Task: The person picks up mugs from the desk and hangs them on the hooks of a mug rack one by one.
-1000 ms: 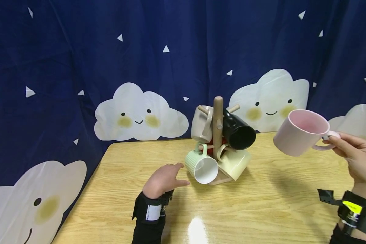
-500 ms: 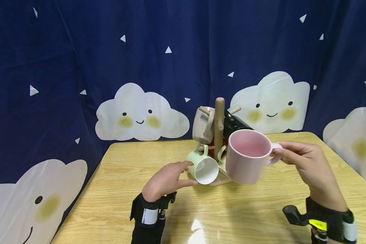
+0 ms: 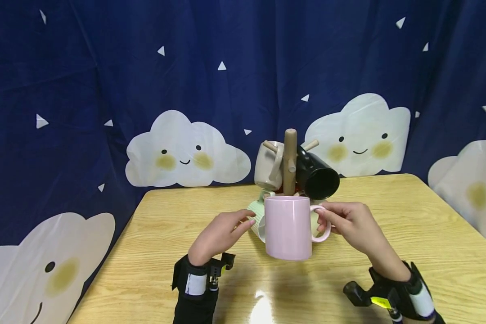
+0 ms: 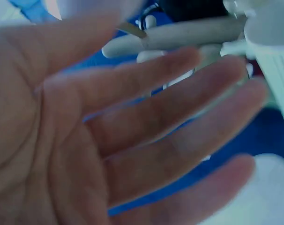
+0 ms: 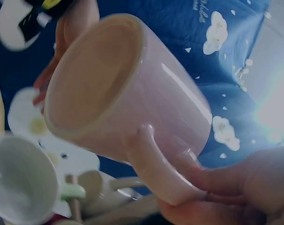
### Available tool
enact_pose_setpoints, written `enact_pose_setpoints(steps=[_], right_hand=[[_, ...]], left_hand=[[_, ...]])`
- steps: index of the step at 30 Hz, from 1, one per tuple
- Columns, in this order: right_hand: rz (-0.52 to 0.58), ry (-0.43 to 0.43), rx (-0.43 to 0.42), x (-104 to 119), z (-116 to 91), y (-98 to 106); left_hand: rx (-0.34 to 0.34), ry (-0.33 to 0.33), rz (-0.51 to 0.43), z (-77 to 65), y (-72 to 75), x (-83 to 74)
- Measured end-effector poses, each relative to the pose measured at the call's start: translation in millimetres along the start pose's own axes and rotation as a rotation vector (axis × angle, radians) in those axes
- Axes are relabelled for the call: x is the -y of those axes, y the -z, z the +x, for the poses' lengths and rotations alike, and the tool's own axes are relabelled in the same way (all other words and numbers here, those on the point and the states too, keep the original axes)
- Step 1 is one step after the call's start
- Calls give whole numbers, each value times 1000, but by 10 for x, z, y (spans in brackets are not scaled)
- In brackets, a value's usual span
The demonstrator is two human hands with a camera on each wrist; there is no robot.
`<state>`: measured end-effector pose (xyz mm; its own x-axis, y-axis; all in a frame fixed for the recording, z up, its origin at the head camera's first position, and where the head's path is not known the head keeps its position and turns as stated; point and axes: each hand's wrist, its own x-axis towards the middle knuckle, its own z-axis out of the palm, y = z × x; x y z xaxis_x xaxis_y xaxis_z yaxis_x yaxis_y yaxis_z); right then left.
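Note:
By its handle, my right hand pinches a pink mug, held upright in front of the mug stand. My left hand is just left of the pink mug, its fingers loosely extended; in the left wrist view its palm holds nothing. A wooden mug stand carries a light grey mug and a black mug above. Below hangs a pale green mug, partly covered by the pink mug. In the right wrist view, the pink mug's base faces the camera.
The stand is on a light wooden table. Behind the table hangs a dark blue curtain with white smiling clouds and small triangles. A cream mug low on the stand is mostly hidden behind the pink mug and right hand.
My right hand has brought the pink mug from the far right leftward to the front of the stand. The left hand has shifted slightly right and up, nearer the green mug.

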<state>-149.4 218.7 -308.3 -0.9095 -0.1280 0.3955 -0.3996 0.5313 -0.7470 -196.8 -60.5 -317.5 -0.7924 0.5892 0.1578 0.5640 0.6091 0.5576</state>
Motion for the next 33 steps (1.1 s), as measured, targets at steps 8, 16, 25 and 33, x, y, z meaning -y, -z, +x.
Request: enact_pose_setpoints(steps=[8,16,25,33], right_hand=[[231,-212,222,-70,66,-20],[229,-153,187,34,3,-76],[169,-171,114,81,-14,-165],[139,-212,85,89,-3,-179]], left_hand=[[-106,152,-739,50,-47,-153],[-94,185,-1071,136,-305,-357],[-75,204,-1247,180,-429,-406],[-81,251,-1238,190,-418,-442]])
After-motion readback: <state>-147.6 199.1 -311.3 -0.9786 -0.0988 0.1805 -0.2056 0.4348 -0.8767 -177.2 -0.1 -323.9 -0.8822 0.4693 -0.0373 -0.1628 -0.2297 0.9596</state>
